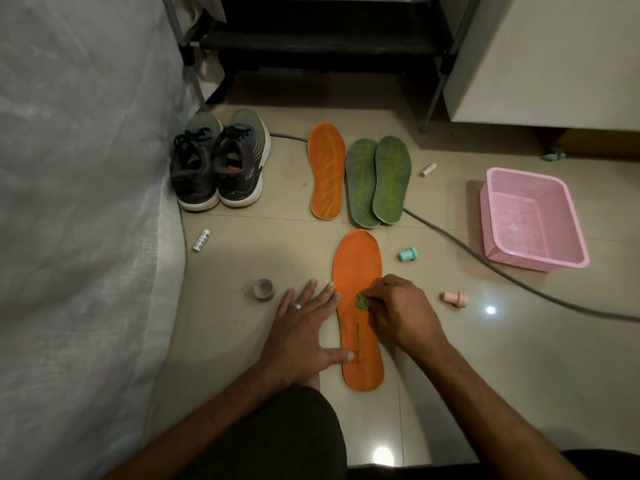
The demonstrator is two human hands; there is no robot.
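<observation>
An orange insole (358,261) lies lengthwise on the tiled floor (263,251), just in front of the person's knee. The left hand (304,330) rests flat with its grip released and fingers spread; the thumb and fingertips press the insole's left edge. The right hand (398,313) has its grip pinched around a small green pad (362,301), held against the insole's middle. Beyond it lie a second orange insole (326,171) and two green insoles (377,181), with sneakers (220,164) to the left and a pink basket (533,259) to the right.

A home: tiled floor (263,244), shoes (239,174), pink basket (502,220).
</observation>
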